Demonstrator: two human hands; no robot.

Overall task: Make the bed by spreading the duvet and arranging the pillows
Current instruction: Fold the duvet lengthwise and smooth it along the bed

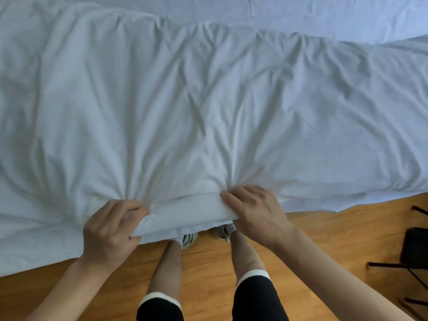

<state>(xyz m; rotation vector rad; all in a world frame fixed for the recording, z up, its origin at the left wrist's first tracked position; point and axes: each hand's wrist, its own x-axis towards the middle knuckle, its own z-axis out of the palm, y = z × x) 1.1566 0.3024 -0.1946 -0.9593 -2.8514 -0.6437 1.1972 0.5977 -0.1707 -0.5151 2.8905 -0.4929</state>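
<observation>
A white, heavily creased duvet (208, 100) lies across the bed and fills most of the view, its near edge hanging over the bed's side. My left hand (111, 230) grips that near edge, fingers curled round a bunched fold. My right hand (254, 209) grips the same edge a short way to the right, with creases fanning out from under its fingers. A flat band of the edge is stretched between both hands. No pillows are in view.
The flat bed sheet (324, 17) shows beyond the duvet at the top. Wooden floor (324, 232) runs along the near side, where my legs and shoes stand against the bed. A black metal-legged object (414, 256) stands at the right edge.
</observation>
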